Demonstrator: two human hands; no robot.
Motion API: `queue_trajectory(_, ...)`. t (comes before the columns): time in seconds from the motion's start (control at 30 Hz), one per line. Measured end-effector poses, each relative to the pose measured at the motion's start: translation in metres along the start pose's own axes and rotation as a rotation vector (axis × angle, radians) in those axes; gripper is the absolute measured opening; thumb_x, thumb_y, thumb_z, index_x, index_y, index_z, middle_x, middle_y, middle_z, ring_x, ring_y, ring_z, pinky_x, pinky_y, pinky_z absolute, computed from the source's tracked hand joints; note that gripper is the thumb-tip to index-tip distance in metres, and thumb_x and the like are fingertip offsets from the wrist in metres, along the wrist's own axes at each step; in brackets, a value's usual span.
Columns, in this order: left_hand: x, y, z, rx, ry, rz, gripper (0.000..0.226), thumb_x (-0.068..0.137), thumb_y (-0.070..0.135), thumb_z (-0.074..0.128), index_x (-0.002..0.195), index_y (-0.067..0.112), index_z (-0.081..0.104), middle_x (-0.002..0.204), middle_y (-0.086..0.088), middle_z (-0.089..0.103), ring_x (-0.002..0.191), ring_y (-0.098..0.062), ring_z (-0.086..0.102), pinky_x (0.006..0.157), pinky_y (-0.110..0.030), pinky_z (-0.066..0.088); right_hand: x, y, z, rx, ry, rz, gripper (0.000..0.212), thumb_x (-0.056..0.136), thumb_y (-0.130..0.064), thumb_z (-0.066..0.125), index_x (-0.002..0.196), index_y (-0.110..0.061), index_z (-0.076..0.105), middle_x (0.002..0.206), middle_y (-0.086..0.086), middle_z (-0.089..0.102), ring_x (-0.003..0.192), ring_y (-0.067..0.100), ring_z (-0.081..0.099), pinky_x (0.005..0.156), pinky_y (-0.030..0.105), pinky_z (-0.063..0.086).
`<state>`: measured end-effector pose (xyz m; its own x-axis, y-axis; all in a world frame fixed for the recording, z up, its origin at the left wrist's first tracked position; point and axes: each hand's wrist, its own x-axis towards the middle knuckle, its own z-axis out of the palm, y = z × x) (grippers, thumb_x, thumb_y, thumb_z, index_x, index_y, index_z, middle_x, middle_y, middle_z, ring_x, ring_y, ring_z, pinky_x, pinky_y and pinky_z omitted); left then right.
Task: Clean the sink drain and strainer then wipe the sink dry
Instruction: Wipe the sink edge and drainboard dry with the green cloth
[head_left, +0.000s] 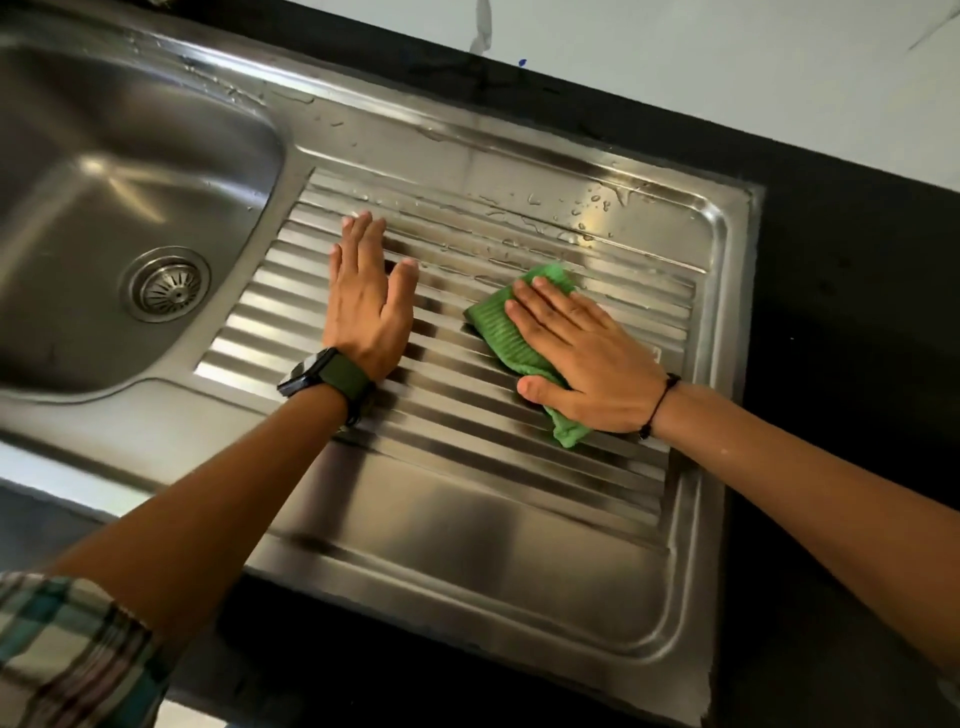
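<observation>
Drying the drainboard, ridge by ridge

The right hand (582, 358) presses a green cloth (511, 340) flat, fingers straight, on the ribbed drainboard (467, 441); the left hand (369, 301) rests open beside it. Water beads (587, 208) lie just beyond the cloth; the strainer (169, 285) sits in the basin, far left.

place: kitchen | evidence: stainless steel sink (78, 218) with drain strainer (169, 285), ribbed drainboard (467, 415), black countertop (841, 322), pale wall (727, 62) behind
</observation>
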<state>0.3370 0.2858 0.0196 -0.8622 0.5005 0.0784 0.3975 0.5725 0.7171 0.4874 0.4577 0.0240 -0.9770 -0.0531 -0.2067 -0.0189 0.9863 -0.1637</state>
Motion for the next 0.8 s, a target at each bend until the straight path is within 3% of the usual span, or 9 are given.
queue_trajectory(0.27, -0.001, 0.005, -0.002, -0.011, 0.037, -0.023, 0.068, 0.084, 0.040, 0.027, 0.144, 0.009, 0.021, 0.155, -0.011, 0.016, 0.145, -0.022, 0.007, 0.117, -0.036, 0.004, 0.073, -0.032, -0.005, -0.078, 0.023, -0.135, 0.080, 0.089, -0.064, 0.026, 0.147, -0.018, -0.005, 0.158, 0.006, -0.005, 0.145, 0.021, -0.007, 0.116, 0.036, -0.006)
queue_trajectory(0.43, -0.005, 0.004, -0.002, 0.067, 0.058, -0.010, 0.055, 0.094, 0.027, 0.033, 0.143, 0.004, 0.022, 0.154, -0.016, 0.017, 0.145, -0.026, 0.006, 0.117, -0.036, -0.002, 0.112, -0.062, -0.014, -0.055, -0.010, -0.156, 0.072, 0.094, -0.050, 0.029, 0.148, -0.017, -0.005, 0.158, 0.005, -0.007, 0.145, 0.022, -0.008, 0.118, 0.039, -0.002)
queue_trajectory(0.63, -0.007, -0.002, -0.009, 0.110, 0.048, -0.040, 0.048, 0.098, 0.021, 0.031, 0.142, 0.002, 0.024, 0.153, -0.017, 0.019, 0.144, -0.027, 0.008, 0.116, -0.037, 0.001, 0.047, -0.028, -0.014, -0.051, 0.005, -0.165, 0.054, 0.099, -0.035, 0.026, 0.147, -0.024, 0.005, 0.158, 0.006, 0.000, 0.145, 0.022, -0.003, 0.118, 0.037, -0.001)
queue_trajectory(0.8, -0.011, 0.001, -0.008, 0.082, 0.016, -0.026, 0.063, 0.089, 0.037, 0.022, 0.143, 0.005, 0.022, 0.154, -0.016, 0.016, 0.145, -0.026, 0.008, 0.118, -0.039, 0.003, -0.037, 0.024, -0.012, -0.011, -0.100, -0.070, 0.053, 0.099, -0.035, 0.026, 0.139, -0.032, -0.008, 0.157, 0.000, -0.008, 0.143, 0.014, -0.013, 0.118, 0.034, -0.007)
